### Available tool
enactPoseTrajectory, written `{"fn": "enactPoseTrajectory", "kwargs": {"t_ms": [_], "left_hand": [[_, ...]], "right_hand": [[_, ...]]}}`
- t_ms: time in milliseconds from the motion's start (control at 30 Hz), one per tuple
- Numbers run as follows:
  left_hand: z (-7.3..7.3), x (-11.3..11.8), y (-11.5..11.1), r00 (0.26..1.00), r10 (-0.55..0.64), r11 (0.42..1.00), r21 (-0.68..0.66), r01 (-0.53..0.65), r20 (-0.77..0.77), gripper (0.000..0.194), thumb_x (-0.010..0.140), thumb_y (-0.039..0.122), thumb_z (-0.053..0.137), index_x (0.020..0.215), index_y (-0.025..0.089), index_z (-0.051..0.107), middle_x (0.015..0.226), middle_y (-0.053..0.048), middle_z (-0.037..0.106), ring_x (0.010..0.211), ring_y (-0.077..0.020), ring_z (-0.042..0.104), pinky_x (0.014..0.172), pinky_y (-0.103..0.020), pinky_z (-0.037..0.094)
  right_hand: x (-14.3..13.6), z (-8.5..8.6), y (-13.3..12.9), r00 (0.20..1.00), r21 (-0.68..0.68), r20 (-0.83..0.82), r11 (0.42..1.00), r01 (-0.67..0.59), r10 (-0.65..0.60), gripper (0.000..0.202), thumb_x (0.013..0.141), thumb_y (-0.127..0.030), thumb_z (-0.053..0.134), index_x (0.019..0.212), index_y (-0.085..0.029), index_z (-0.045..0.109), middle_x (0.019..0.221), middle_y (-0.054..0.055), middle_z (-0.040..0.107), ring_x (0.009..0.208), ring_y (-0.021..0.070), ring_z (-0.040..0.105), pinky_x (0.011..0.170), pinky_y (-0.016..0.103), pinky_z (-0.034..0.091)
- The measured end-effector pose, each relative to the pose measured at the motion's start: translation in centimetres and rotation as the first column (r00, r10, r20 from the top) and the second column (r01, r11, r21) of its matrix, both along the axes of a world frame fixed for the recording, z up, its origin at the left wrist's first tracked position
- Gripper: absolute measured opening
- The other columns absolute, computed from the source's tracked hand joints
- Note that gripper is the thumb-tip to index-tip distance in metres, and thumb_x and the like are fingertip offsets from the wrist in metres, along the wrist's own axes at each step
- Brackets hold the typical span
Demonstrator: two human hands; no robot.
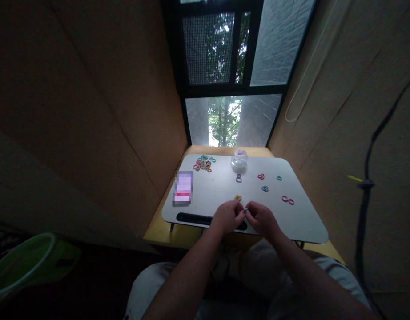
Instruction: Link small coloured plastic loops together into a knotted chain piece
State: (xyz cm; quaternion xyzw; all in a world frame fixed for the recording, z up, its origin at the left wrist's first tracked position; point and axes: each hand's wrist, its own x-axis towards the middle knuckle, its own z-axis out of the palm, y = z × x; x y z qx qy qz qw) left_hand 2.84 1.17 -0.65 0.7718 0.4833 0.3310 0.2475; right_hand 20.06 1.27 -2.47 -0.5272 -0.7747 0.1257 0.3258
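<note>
My left hand and my right hand meet above the front edge of the white table. Between their fingertips is a small greenish ring, which both hands pinch. Just beyond my left fingers lies a yellow bunch of rings. Farther back are a purple pair, a red cluster, a blue cluster, a green ring and a pink pair. A mixed pile of coloured rings sits at the back left.
A clear jar stands at the table's back edge. At the left lies a phone, its screen blurred. A black slot runs along the front edge. A green basket is at lower left; a black cable hangs at right.
</note>
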Motion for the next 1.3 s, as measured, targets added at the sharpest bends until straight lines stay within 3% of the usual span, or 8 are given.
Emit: {"fn": "enactPoseTrajectory", "kwargs": {"t_ms": [1300], "left_hand": [[-0.31,-0.05,-0.02,1.0,0.001,1.0,0.003,-0.001,0.007,0.006,0.081,0.022,0.059,0.082,0.019,0.063,0.076,-0.002,0.066,0.068,-0.0147,0.057,0.062,-0.024,0.039]], "right_hand": [[-0.14,-0.12,-0.09,1.0,0.0,-0.011,1.0,0.004,-0.004,0.013,0.08,-0.025,0.051,0.068,-0.021,0.05,0.061,-0.003,0.051,0.057,0.0127,0.045,0.056,0.024,0.031]]}}
